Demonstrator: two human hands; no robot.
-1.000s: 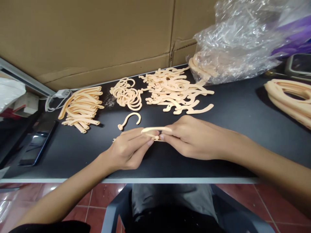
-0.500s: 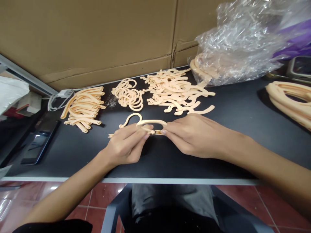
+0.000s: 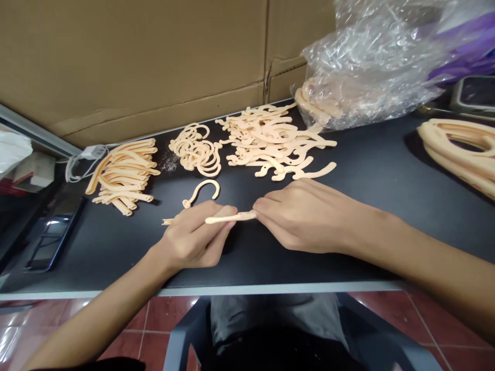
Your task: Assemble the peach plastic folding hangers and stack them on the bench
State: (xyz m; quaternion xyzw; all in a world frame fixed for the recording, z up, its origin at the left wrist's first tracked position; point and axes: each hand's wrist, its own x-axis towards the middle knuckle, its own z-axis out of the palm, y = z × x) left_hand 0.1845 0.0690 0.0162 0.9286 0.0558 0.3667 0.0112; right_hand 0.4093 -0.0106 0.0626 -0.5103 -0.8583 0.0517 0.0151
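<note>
Between my two hands is a beige plastic hanger arm (image 3: 231,218), turned almost edge-on so it looks like a thin bar. My left hand (image 3: 195,234) pinches it near the middle, fingers closed. The right end sits in the closed fingers of my right hand (image 3: 299,216), which hide that tip. Just beyond my left hand, a beige hanger hook (image 3: 200,185) lies on the black table (image 3: 371,170). A grooved beige end (image 3: 167,222) shows to the left of my left hand; the rest of that piece is hidden.
Farther back lie piles of straight hanger arms (image 3: 126,172), hooks (image 3: 199,154) and wavy arms (image 3: 270,136). A clear plastic bag (image 3: 371,72) stands at the back right, with bundled curved pieces (image 3: 460,149) nearer. On the left are a phone (image 3: 56,234) and a white cable (image 3: 75,167).
The held hanger arm has been tilted from showing its curved outline and an opening to nearly edge-on. Both hands keep their grip. The whole view has shifted slightly.
</note>
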